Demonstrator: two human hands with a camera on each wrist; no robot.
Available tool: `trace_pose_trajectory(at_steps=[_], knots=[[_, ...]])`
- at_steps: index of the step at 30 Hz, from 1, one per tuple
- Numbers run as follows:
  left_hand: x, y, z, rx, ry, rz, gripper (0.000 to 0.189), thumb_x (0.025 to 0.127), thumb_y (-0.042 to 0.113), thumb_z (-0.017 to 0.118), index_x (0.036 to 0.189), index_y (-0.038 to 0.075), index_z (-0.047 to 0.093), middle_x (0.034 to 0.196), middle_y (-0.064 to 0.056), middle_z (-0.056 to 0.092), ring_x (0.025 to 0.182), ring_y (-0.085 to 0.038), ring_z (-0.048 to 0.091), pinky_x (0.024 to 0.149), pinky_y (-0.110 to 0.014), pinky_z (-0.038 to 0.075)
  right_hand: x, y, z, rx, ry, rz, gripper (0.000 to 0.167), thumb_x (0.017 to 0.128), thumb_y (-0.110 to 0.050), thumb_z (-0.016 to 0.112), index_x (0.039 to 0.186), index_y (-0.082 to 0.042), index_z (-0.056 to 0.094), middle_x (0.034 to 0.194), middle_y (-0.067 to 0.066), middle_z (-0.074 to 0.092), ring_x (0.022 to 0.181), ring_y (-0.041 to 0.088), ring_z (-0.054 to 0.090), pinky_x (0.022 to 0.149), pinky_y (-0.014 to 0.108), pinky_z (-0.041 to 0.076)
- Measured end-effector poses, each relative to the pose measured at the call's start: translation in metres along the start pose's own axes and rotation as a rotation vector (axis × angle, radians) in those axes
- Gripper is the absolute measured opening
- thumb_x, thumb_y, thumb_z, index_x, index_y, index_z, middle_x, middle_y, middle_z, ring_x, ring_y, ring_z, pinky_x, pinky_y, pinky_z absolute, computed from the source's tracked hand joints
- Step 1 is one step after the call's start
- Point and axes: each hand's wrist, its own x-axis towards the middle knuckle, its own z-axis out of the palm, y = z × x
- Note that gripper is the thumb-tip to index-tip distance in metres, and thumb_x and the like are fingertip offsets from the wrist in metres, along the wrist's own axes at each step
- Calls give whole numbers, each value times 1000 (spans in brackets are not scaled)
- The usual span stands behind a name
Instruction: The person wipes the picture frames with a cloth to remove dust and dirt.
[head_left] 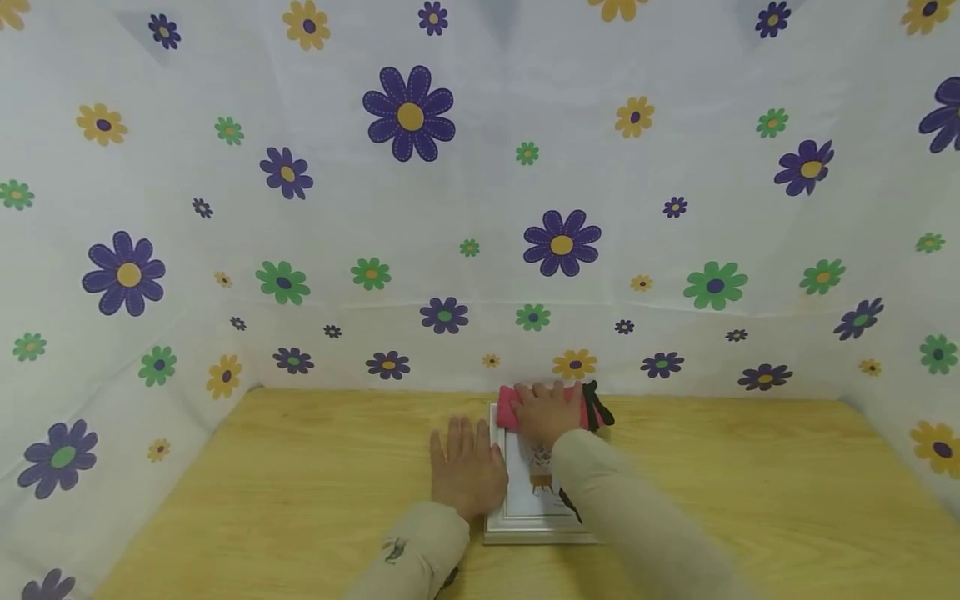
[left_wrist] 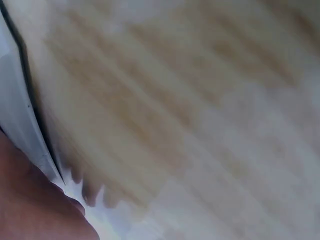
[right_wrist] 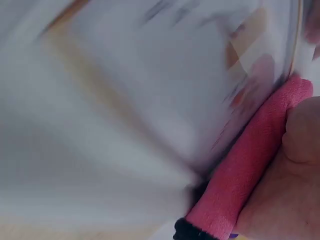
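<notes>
L grip [head_left: 470,475] = bare hand, fingers straight & slightly apart, pointing away from the person, laid palm-down at the L side of the silver-white picture frame [head_left: 517,527]; thumb side overlaps the frame's L border, fingertips over the counter [head_left: 322,475] just beside it. Nothing pinched there. L wrist view is v. blurred: shows hand at lower L corner, frame edge close by, wood grain past it. R grip [head_left: 549,412] = other bare hand, fingers spread across the top of a folded pink cloth [right_wrist: 255,155], pressing it rather than clenching; thumb lies along the cloth too, per R wrist view. Can't tell if the fingertips hook over the far edge. Cloth sits across the far end of the frame, w/ its black trim [head_left: 592,407] at the R end, sticking out past the hand. Frame lies flat on the counter, b/w the two hands & partly under the R sleeve [head_left: 645,517]; its print [head_left: 542,483] shows a small brown legged stand, partly covered. L sleeve [head_left: 420,542] is beige too, w/ a small dark mark nr the cuff. Behind the counter: white flowered curtain [head_left: 480,192], purple, green & yellow blooms.
</notes>
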Motion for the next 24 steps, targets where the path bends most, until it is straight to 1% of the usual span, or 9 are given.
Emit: trace_pose_trajectory(at_steps=[5,9,12,13,16,18,20,22,24], knots=[[-2,3,-2,48,16,-3,53,100,32,29,143,4,41,151,-20,29,142,-34,16,111,-56,2,-3,-8,-3,40,27,-57,52,100,-39,43,149,-27,34,151,4,34,138,42,21,104,71,2],[-5,3,-10,51,1,-45,54,101,34,27,147,8,38,153,-18,26,143,-33,14,112,-54,1,-18,4,-18,139,3,-34,53,101,-42,40,151,-27,30,151,2,33,140,37,18,105,68,-2],[-6,6,-15,80,-8,-38,54,101,34,26,148,9,36,153,-18,24,143,-33,13,112,-54,0,-21,17,-20,160,-16,12,55,101,-46,37,151,-27,29,151,4,34,139,39,19,104,70,-2],[-6,7,-15,84,-10,-34,54,101,34,26,148,9,35,153,-18,24,143,-33,13,112,-54,1,-19,18,-17,130,-24,18,56,100,-46,37,151,-26,29,151,5,34,138,42,20,102,73,-1],[-6,8,-15,75,-11,-14,54,101,33,27,148,8,36,153,-19,24,143,-33,14,112,-54,2,-11,5,-9,50,-30,51,57,99,-48,36,152,-27,28,153,5,31,137,46,19,98,77,0],[-5,6,-13,73,-8,-2,53,101,32,28,146,6,38,153,-19,26,142,-33,15,112,-55,3,-10,-12,-9,54,-38,53,57,99,-47,36,152,-27,28,154,5,29,137,48,16,96,78,-1],[-5,4,-10,75,-9,2,53,100,31,28,145,5,40,152,-20,27,142,-34,15,112,-55,4,-13,-26,-14,78,-45,21,58,99,-46,35,153,-25,26,155,6,26,138,48,13,97,77,-2],[-3,2,-5,73,3,0,53,100,31,28,144,4,42,151,-20,29,142,-34,16,112,-56,4,-14,-29,-17,91,-66,-20,58,100,-47,34,153,-27,23,157,4,22,140,46,10,99,75,-2],[-1,1,-1,54,17,-2,53,100,32,28,144,5,42,151,-20,29,142,-34,16,111,-56,3,-16,-21,-21,93,-83,-17,55,101,-44,34,153,-29,22,157,2,20,142,41,8,101,73,-3]])
